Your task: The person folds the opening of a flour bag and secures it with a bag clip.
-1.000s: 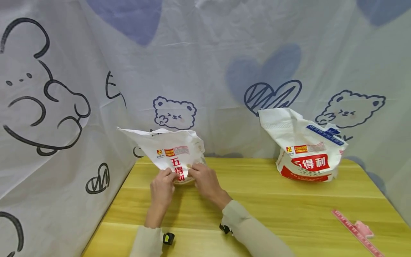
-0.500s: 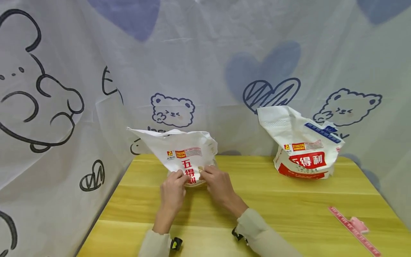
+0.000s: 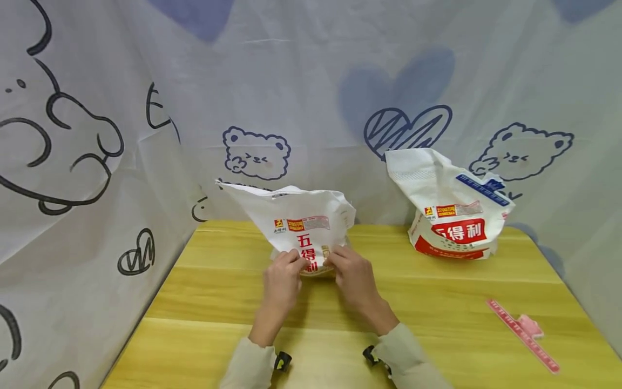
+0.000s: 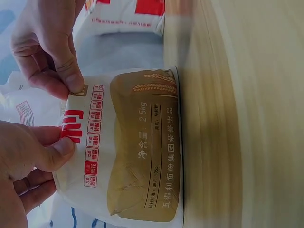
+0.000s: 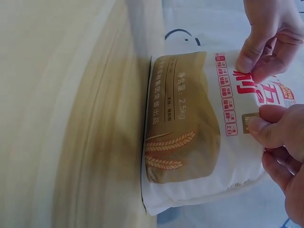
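Note:
A white flour bag [image 3: 311,216] with red lettering stands on the table, its top flap spreading up and out to the left. My left hand [image 3: 283,278] pinches the front of the bag between thumb and fingers, left of the red characters. On the other side of the lettering, my right hand [image 3: 356,275] pinches the bag the same way. Both wrist views show the bag's lower front, a brown panel [image 4: 147,142] with wheat ears, sitting on the tabletop. The thumbs press on the outer face in the left wrist view.
A second flour bag [image 3: 452,227] stands at the back right, with a blue sealing clip [image 3: 482,189] across its folded top. A pink sealing clip [image 3: 522,335] lies on the wooden table [image 3: 204,302] at the right. A patterned curtain [image 3: 320,81] hangs behind.
The head view has shifted, so the bag and both hands appear farther right in it, while the other bag and pink clip appear slightly left and higher. Both hands keep pinching the bag.

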Available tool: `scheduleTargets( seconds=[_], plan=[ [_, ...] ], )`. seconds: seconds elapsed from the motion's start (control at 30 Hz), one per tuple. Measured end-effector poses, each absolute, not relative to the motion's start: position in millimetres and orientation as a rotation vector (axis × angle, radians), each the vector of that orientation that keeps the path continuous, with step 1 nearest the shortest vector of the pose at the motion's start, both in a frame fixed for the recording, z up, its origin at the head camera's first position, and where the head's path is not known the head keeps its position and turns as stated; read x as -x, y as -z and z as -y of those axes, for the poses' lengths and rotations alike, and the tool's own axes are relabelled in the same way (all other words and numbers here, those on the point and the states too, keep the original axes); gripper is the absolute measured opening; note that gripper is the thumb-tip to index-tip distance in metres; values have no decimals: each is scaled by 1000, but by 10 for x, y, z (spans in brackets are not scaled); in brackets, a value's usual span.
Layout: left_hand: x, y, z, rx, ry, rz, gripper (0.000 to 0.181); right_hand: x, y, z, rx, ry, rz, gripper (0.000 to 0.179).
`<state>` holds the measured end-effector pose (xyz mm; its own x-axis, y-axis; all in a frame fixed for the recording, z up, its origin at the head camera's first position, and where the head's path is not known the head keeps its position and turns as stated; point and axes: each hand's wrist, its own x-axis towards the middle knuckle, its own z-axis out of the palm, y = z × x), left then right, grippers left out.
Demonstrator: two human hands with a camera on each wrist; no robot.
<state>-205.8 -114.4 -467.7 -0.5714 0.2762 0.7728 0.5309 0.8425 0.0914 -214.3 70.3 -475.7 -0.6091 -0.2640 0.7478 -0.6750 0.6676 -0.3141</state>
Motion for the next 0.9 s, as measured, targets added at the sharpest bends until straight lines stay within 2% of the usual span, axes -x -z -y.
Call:
scheduleTargets(
  seconds=[0.4,0.7,0.9],
  plan=[
    [2042,4613,758,665,384,2225,36,2019,4745,-1118,-667,-780,2171,26],
    [2136,4534,478,707,367,2285,22,2018,4711,-1424,-640,-754,2155,30],
    [2153,4569,344,724,370,2244,22,2033,4707,-1553,-622,-715,2182,29]
  ],
)
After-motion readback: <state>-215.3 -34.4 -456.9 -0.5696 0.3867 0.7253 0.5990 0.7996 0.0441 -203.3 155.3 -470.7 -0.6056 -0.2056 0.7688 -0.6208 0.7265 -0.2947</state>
